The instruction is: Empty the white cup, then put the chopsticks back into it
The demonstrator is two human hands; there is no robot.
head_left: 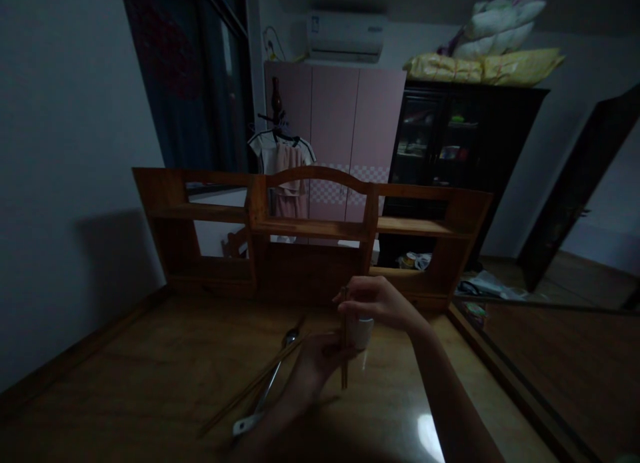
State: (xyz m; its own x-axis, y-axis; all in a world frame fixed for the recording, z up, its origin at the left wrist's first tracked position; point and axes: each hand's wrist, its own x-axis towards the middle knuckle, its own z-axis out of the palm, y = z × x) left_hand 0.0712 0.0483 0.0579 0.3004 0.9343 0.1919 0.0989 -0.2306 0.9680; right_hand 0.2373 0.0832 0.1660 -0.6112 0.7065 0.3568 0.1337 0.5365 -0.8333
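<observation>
My right hand (377, 301) pinches the top of a pair of wooden chopsticks (345, 343), held nearly upright over the wooden desk (150, 369). Lower down, my left hand (315, 364) is closed around the same chopsticks. A small white cup (361, 331) stands just behind the chopsticks, partly hidden by my right hand. To the left of my left hand a metal spoon (273, 379) and another pair of chopsticks (250, 386) lie slanted on the desk.
A wooden shelf unit (310, 229) stands across the back of the desk. A grey wall (60, 183) is on the left. Behind are a pink wardrobe (345, 129), a dark cabinet (465, 149) and hanging clothes (283, 169). The room is dim.
</observation>
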